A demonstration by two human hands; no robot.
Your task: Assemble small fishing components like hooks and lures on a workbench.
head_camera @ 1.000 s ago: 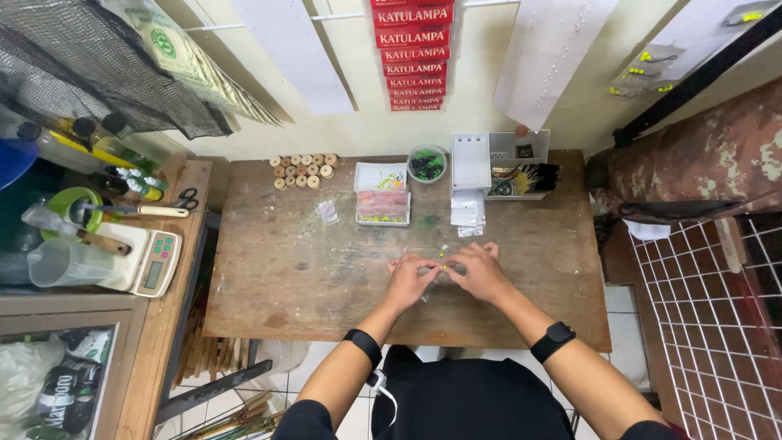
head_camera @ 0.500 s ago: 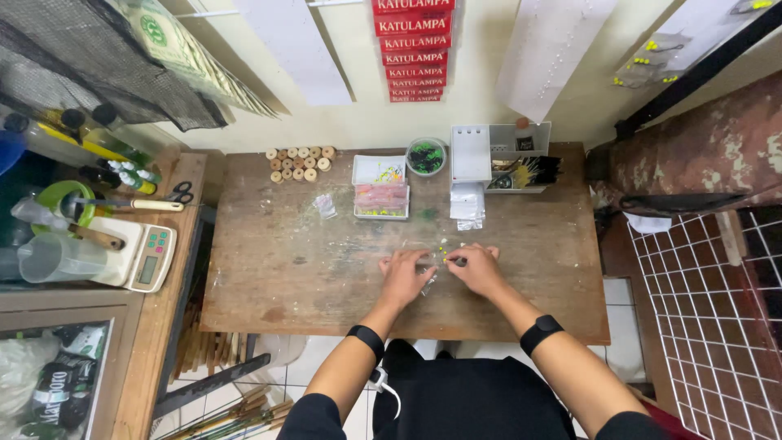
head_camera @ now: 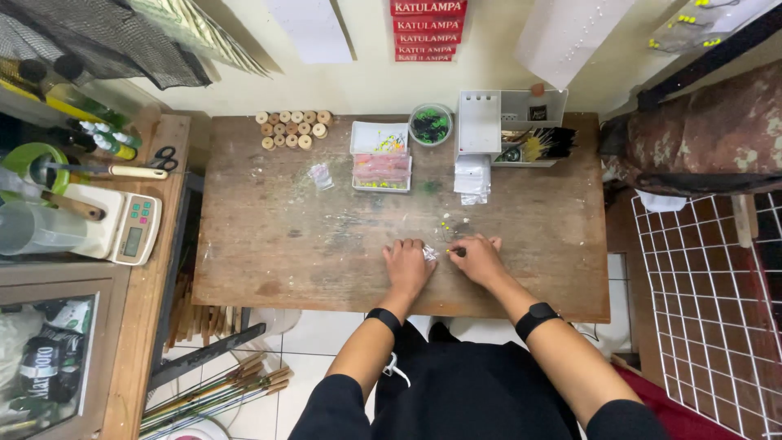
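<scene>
Small clear packet (head_camera: 429, 253) lay crumpled and glossy between both hands near the tabletop's (head_camera: 285, 236) front edge; since a second earlier the hands had slid slightly left and lower on the worn, paint-flecked wood; left hand (head_camera: 407, 267) pressed beside the packet, fingers together; right hand (head_camera: 479, 259) pinched a tiny dark, yellow-tipped piece (head_camera: 457, 252), suggesting fine assembly continued.

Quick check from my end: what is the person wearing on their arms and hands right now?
Both hands are bare, no gloves. The left hand has a black band at the wrist; the right hand has a wider black band at the wrist too. Forearms are uncovered, and dark sleeves begin near the elbows. No rings can be made out.
</scene>
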